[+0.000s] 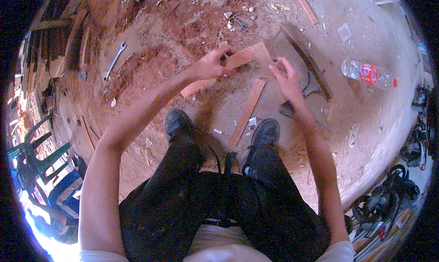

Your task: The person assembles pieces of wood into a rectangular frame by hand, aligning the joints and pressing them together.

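Meeting at a corner, one flat wooden strip [241, 58] and a second wooden strip [262, 54] are held up in front of the person's feet; whether they are fastened together cannot be told. The first has its long axis running from the left hand [212, 65] rightward and slightly up; the second slants from the corner down toward the right hand [285, 78]. The left hand's fingers are closed on the first strip's near end. The right hand's thumb and fingers are at the second strip's lower end, but I cannot tell whether they pinch it.

Below lies a bare earth floor [151, 79], reddish-brown and littered with scraps, paler toward the right. A loose strip [247, 113] slants between the two shoes, its far end leaning right. Off to the left lies a wrench [115, 61]; to the right, a clear bottle [351, 69] on its side, red cap pointing right, its red label [368, 73] carrying pale lettering. Around the room's edges stand a green chair [40, 150] and stacked wood [57, 63] on the left, and a dark tangle of items [386, 193] on the right.
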A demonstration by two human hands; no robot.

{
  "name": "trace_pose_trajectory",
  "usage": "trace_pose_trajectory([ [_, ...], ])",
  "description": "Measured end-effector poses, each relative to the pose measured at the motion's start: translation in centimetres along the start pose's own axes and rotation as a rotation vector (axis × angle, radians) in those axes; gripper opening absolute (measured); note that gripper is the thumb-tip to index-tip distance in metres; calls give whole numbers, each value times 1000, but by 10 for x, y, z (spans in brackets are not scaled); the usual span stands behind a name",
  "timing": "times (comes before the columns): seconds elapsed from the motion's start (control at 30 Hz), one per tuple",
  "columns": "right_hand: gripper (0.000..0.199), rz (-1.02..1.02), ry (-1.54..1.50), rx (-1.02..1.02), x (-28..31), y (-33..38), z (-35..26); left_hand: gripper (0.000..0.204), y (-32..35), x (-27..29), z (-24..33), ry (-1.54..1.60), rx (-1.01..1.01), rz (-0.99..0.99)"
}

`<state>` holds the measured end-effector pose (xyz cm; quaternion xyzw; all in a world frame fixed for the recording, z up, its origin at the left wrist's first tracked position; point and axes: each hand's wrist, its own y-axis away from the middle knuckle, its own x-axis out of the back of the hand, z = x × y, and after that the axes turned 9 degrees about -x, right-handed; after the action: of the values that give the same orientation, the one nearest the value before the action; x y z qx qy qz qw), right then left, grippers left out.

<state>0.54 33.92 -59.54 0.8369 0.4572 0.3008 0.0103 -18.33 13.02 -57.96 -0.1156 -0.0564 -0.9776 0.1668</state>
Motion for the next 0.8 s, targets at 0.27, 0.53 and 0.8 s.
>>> trace_pose_trajectory([
  [0.27, 38, -72, -29, -99, 68, -8, -78, 53, 1, -54, 18, 556, 176, 70],
  [0.53, 55, -69, -100, 141, 12, 19, -65, 46, -13, -66, 32, 797, 239, 240],
  [0.8, 63, 3, -44, 109, -25, 59, -78, 47, -14, -56, 35, 1073, 295, 247],
])
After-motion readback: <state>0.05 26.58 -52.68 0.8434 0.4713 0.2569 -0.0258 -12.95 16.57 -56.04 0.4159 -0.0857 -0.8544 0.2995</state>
